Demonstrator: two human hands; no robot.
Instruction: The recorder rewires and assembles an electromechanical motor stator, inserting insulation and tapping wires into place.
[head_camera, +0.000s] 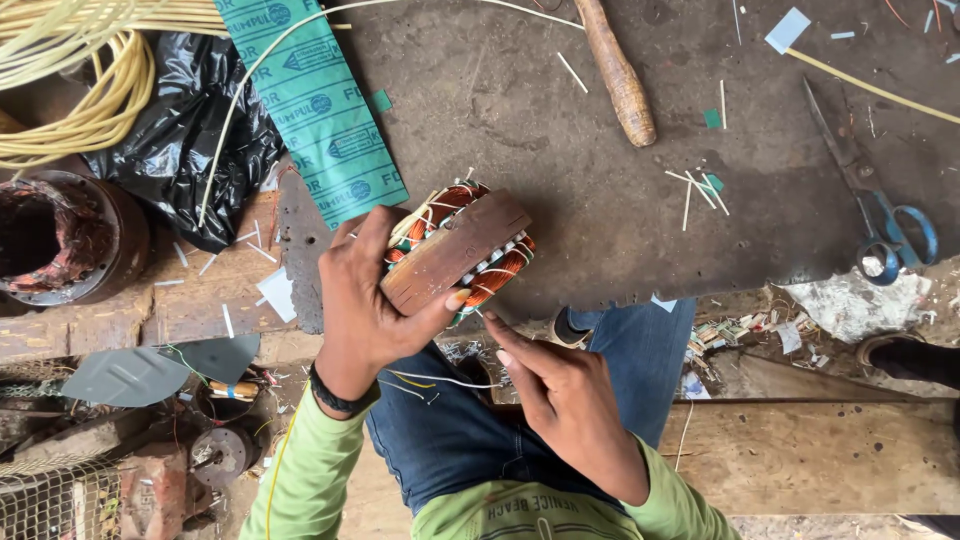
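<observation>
The left hand (365, 300) gripped a copper-wound stator (462, 250) at the bench (600, 200) edge while the right hand (560, 400), holding nothing, pointed at its windings; a slackened grip might have dropped it onto the lap.

Motor-repair workshop: copper-wound stator (462, 250), wire coils (75, 85), scissors (880, 215), littered bench (560, 150)

One head-worn camera is looking almost straight down from above the person's lap, sitting close over the left hand (375, 300) and right hand (560, 400). It is facing the dark desk (600, 200), whose far side is lying along the frame's top.
</observation>
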